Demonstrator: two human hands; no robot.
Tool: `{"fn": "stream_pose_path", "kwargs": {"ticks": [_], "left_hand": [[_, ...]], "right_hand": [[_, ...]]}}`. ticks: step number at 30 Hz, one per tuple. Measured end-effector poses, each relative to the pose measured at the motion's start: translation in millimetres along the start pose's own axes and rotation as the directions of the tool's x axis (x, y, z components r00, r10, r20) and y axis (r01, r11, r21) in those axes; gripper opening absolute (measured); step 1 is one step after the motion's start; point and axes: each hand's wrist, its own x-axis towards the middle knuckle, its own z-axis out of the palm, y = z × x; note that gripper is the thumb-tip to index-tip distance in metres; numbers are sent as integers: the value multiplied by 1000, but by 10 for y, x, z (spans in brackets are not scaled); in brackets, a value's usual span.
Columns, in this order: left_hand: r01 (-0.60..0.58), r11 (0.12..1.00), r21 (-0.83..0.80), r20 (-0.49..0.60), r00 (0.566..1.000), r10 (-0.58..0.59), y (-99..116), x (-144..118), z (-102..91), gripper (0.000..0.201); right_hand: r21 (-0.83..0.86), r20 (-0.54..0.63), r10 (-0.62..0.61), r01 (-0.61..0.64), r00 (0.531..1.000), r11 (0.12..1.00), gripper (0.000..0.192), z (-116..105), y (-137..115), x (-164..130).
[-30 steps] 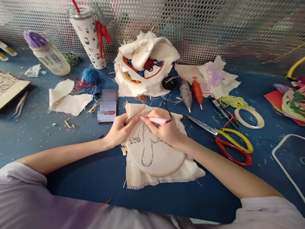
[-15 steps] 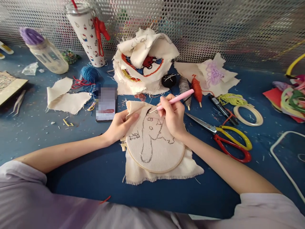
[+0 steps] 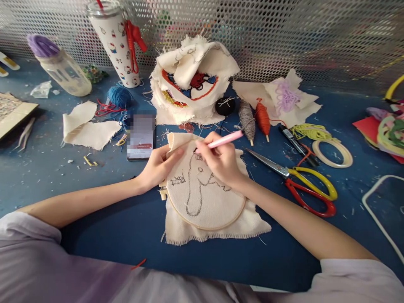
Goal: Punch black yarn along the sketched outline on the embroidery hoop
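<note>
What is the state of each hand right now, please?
Left hand: closed on the edge of the hoop and cloth, thumb on top.
Right hand: closed, holding the pink tool.

Cloth [image 3: 221, 210] beneath the right hand [image 3: 221, 163] is cream, line-drawn in dark grey. The tool [image 3: 226, 139] in that hand is pink-handled. Scissors [image 3: 288, 172] right of it carry one yellow loop and one red. The cup [image 3: 116, 48] beyond the left hand [image 3: 158, 166] is white, patterned with small red and blue figures.

coarse-woven hooped cloth [image 3: 221, 208], smooth pink plastic-looking handle [image 3: 226, 139], shiny metal scissor blades [image 3: 268, 162].
</note>
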Motion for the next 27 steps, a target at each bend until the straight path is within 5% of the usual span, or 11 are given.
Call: {"fn": "stream_pose_path", "kwargs": {"ticks": [3,9,13,19,27], "left_hand": [[28,999,-43,20,999,-27,11,11,15,31],[28,998,-65,25,999,-26,27,13,22,30],[29,999,-37,16,999,-28,11,6,17,31],[-21,1000,17,-15,1000,21,6,-14,11,30],[12,1000,1,-15,1000,-12,14,25,19,29]], "right_hand": [[213,-101,158,-133,982,968,32,-38,-29,40],[298,-169,198,-142,966,944,37,-59,34,88],[139,-112,108,-92,988,986,33,-34,25,28],[-230,164,-191,226,968,946,29,37,7,-52],[236,-88,151,-127,985,964,31,-41,1,29]]}}
